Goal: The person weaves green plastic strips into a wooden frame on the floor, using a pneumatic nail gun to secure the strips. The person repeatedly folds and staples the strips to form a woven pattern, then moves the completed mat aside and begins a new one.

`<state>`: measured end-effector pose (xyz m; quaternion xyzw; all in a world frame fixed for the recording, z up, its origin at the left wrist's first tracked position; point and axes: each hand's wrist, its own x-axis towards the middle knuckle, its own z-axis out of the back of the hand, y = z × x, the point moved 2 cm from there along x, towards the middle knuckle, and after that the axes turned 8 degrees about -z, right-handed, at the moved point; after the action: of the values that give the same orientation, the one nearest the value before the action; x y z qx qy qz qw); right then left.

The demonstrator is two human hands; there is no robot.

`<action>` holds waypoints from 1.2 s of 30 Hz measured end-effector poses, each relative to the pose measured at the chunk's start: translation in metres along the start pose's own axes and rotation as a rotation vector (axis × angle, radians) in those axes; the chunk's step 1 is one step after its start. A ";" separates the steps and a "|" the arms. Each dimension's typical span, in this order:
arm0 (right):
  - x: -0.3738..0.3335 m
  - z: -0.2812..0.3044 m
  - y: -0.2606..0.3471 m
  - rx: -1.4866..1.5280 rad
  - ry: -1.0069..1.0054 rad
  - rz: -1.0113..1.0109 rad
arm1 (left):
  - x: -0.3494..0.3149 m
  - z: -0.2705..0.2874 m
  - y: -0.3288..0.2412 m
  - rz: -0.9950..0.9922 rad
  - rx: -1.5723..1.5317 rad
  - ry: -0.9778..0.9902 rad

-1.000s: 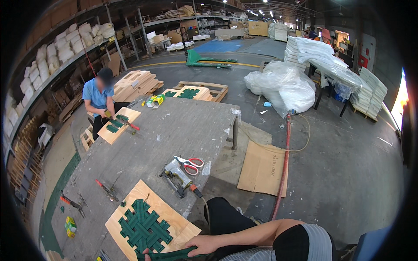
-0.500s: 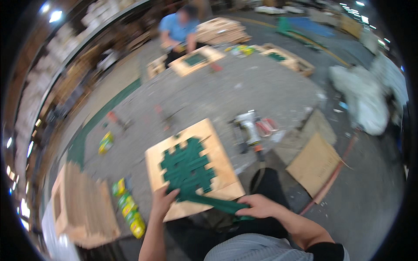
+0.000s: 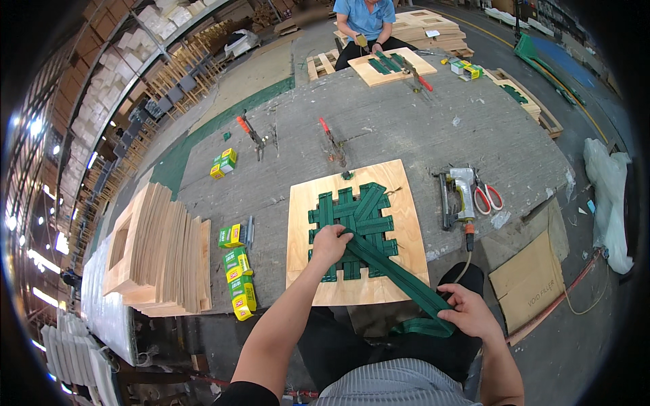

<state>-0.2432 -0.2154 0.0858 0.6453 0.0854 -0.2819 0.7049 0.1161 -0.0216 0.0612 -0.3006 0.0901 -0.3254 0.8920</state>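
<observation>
Green strap (image 3: 403,279) slants over woven lattice (image 3: 376,223) on a wooden panel (image 3: 317,291) at the near edge of the tabletop (image 3: 379,122), left hand (image 3: 330,245) and right hand (image 3: 468,311) with fingers clamped on it, air tool (image 3: 463,186) and scissors (image 3: 489,199) lying rightward.

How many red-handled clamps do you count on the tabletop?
3: the left clamp near the yellow-green boxes, the middle clamp beyond the near wooden panel, the far clamp at the far wooden panel. More may be hidden.
</observation>
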 end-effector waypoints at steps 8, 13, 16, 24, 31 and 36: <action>0.063 -0.052 0.019 0.187 0.004 0.158 | 0.016 -0.018 -0.005 0.028 0.004 0.218; 0.137 -0.119 0.060 0.525 0.380 -0.088 | 0.016 -0.020 0.009 -0.015 0.045 0.213; 0.162 -0.133 0.076 0.678 0.407 -0.240 | 0.016 -0.023 0.006 -0.019 0.043 0.209; 0.186 -0.154 0.080 0.908 0.463 -0.260 | 0.019 -0.021 0.014 0.040 0.002 0.233; 0.208 -0.155 0.080 0.941 0.363 -0.307 | 0.031 -0.016 0.025 0.043 -0.191 0.166; 0.224 -0.168 0.084 1.307 0.452 -0.350 | 0.047 0.012 0.059 0.087 -0.043 0.054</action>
<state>0.0257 -0.1182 0.0243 0.9552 0.1453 -0.2440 0.0835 0.1874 -0.0097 0.0379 -0.3068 0.1341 -0.2923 0.8958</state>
